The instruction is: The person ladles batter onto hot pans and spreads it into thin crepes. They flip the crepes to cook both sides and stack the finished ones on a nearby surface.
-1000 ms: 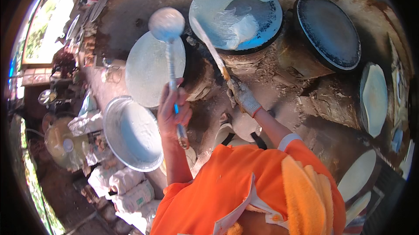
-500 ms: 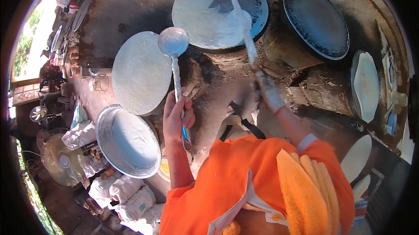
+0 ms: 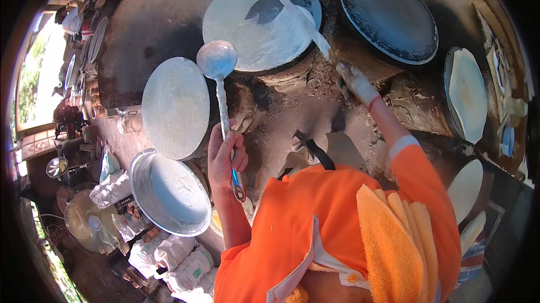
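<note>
My left hand grips the handle of a metal ladle, its bowl raised beside a pale round griddle top. My gloved right hand holds a long pale spreading blade, angled across the back round griddle. White batter covers much of that griddle, leaving a dark patch near the blade. Below the left griddle, a wide metal basin holds white batter.
A dark empty griddle stands at back right. Another griddle at right carries a pale sheet. More pale rounds sit lower right. White sacks, a fan and assorted utensils crowd the left side.
The blade has swept from the back griddle's left side to its right, smearing batter wider. My right hand rose and moved right, while the ladle's bowl came lower. The view shifted slightly.
</note>
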### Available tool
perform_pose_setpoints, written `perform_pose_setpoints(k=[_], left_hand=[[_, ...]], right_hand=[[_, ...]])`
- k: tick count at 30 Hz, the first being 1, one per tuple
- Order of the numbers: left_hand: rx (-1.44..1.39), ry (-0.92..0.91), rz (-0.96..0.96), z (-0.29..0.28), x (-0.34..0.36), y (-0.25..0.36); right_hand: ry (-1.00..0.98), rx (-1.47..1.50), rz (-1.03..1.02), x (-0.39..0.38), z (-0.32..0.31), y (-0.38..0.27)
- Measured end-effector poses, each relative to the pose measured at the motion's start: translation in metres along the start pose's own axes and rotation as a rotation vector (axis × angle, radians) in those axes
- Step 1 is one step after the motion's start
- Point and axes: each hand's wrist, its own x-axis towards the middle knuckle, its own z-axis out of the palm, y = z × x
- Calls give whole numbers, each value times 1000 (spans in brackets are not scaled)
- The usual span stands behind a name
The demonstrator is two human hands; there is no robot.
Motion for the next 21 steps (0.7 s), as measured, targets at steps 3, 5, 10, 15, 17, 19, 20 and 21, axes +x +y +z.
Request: perform_pose_setpoints(k=[3,5,10,15,17,19,20,21], left_hand=[[18,-55,-10,14,10,-1],[28,-70,-13,23,16,-2],[64,-142,-1,37,28,-3],[74,-154,-28,55,42,-10],[47,-156,-39,61,46,-13],[52,-165,-53,72,51,-12],[64,-165,-61,77,55,-11],[76,-153,-72,81,57,-12]], right_hand=[[12,83,-4,-8,17,-25],[-128,-75,107,-26,38,-21],[22,-191,-112,-20,-1,66],[-63,-72,71,-20,-41,-20],[-148,-181,-24,-25,-40,-16],[-98,-293,-216,-22,-47,9],[-44,-210,-165,-9,-51,13],[11,-125,-115,2,-55,15]])
